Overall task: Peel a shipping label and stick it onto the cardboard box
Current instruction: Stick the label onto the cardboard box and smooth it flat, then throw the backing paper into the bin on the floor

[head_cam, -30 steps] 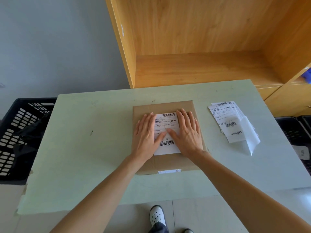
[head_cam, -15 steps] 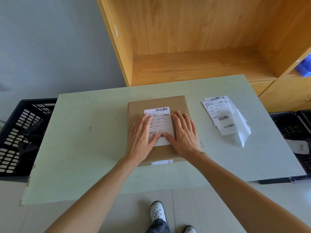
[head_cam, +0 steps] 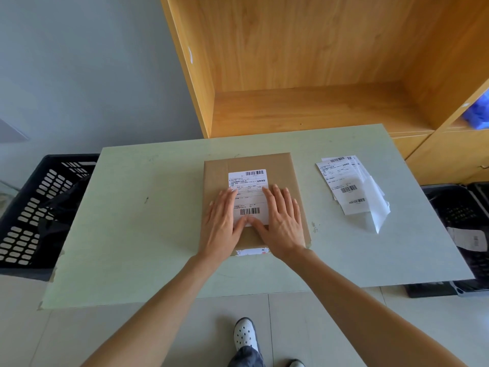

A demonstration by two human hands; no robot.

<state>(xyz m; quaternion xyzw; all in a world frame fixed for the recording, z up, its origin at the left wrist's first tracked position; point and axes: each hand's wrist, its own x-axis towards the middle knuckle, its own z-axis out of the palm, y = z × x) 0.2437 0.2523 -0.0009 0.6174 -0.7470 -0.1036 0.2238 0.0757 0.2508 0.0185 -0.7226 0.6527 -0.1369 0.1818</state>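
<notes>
A flat brown cardboard box [head_cam: 283,165] lies in the middle of the pale green table [head_cam: 148,229]. A white shipping label [head_cam: 248,181] with two barcodes lies flat on the box top. My left hand [head_cam: 223,221] rests flat on the label's left edge, fingers spread. My right hand [head_cam: 284,219] lies flat on its right edge. The two thumbs meet at the label's lower edge. Neither hand holds anything.
A stack of spare labels [head_cam: 341,181] and a loose backing sheet [head_cam: 378,207] lie at the table's right. A black plastic crate [head_cam: 34,213] stands left of the table, dark bins [head_cam: 460,221] to its right. A wooden shelf unit [head_cam: 304,107] stands behind.
Both hands have slid down the label toward me, uncovering its upper part and top barcode. The camera view has shifted slightly.
</notes>
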